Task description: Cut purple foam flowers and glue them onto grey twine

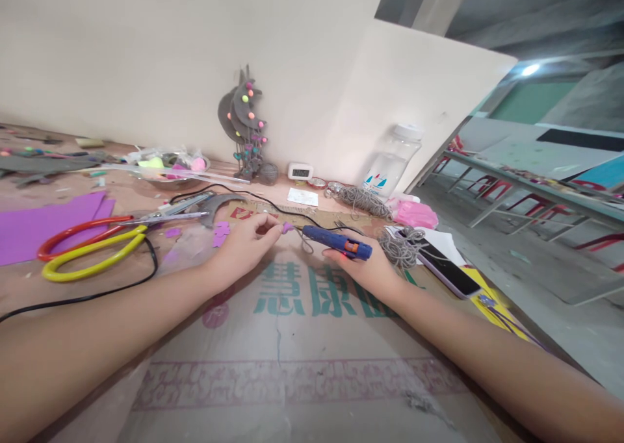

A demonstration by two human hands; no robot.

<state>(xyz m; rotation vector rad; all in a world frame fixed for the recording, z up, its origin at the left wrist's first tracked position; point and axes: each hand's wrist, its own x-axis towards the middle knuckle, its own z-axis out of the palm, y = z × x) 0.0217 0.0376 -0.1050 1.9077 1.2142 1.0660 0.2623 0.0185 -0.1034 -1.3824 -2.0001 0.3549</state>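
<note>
My left hand (253, 238) pinches a small purple piece (287, 227) between thumb and fingertips, over the printed cardboard (234, 378). Its exact shape is too small to tell. My right hand (363, 261) is wrapped round a blue glue gun (331, 238), whose nozzle end points left toward the purple piece. A thin grey cord (306, 245) hangs between the two. Left of my left hand lies a purple foam scrap with cut edges (221, 234). Scissors with red and yellow handles (92, 251) rest farther left, near purple sheets (49, 228).
A grey moon-shaped hanging decoration (246, 118) leans on the back wall. A clear bottle (392, 160), a small white digital timer (299, 171) and a grey cord bundle (365, 202) stand or lie behind. At right lie a phone (448, 264) and tangled cord (402, 248). A black cable (82, 298) crosses the left.
</note>
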